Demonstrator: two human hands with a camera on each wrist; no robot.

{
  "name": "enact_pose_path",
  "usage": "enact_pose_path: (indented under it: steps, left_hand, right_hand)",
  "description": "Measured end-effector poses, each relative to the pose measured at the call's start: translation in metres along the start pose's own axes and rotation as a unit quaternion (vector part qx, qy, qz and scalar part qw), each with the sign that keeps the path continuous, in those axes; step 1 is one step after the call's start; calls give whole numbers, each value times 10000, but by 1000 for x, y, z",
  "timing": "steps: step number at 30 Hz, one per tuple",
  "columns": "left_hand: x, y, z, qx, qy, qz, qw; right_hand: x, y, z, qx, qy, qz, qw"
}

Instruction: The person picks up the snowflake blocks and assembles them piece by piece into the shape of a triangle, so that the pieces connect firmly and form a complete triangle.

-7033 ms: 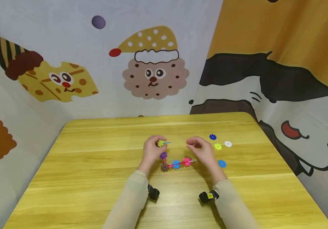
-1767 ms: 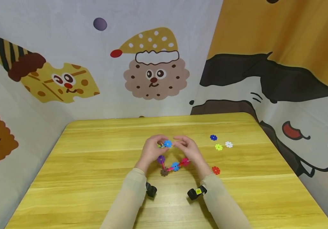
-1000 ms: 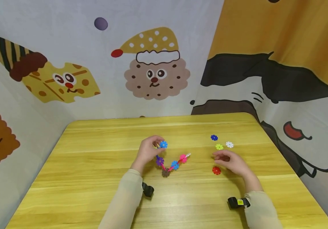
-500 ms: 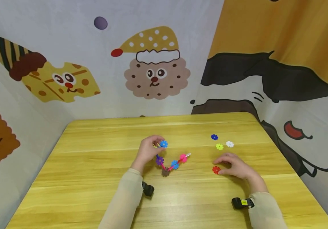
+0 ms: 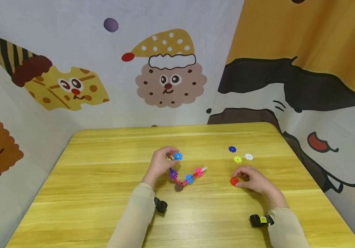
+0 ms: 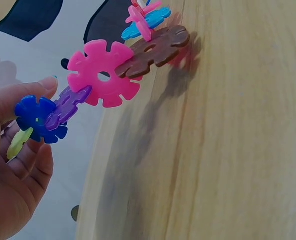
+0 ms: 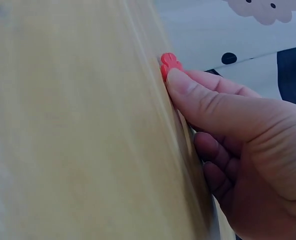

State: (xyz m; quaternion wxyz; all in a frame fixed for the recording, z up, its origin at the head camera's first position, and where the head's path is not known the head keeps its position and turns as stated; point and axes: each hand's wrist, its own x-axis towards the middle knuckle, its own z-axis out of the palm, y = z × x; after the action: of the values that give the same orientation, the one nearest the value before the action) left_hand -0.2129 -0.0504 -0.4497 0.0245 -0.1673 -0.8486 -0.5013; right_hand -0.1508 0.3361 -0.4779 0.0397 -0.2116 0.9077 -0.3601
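My left hand (image 5: 159,164) grips one end of a chain of interlocking snowflake discs, close to a light blue disc (image 5: 178,156). From there the chain bends down through a purple disc (image 5: 173,174) to a brown disc (image 5: 179,187), then up to a pink disc (image 5: 198,172) with a white piece at its tip. The left wrist view shows a dark blue disc (image 6: 25,109) and a yellow disc (image 6: 18,144) by the fingers; the light blue end disc is hidden there. Between thumb and forefinger, my right hand (image 5: 253,179) pinches a red snowflake disc (image 7: 170,62) at the tabletop.
Beyond the right hand, loose discs lie on the wooden table (image 5: 103,206): dark blue (image 5: 232,149), yellow (image 5: 237,159) and white (image 5: 249,156). A patterned cloth wall (image 5: 171,117) stands behind the table's far edge. Both wrists carry small black cameras (image 5: 161,205).
The loose light blue disc from the right has joined the chain's left end. My right hand has moved away rightward and now pinches the red disc, its edge lifted; the left hand keeps its hold.
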Motion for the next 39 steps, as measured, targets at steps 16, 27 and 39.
enact_pose_path:
  steps: [16, 27, 39]
  left_hand:
    - [0, -3, 0, 67, -62, -50, 9999]
    - [1, -5, 2, 86, -18, 184, 9998]
    - [0, -3, 1, -127, -143, 30, 9998]
  right_hand:
    - [15, -13, 15, 899, 338, 303, 9949]
    - [70, -60, 46, 1308, 1059, 336, 9852]
    - [121, -91, 78, 1414, 1678, 504, 9743]
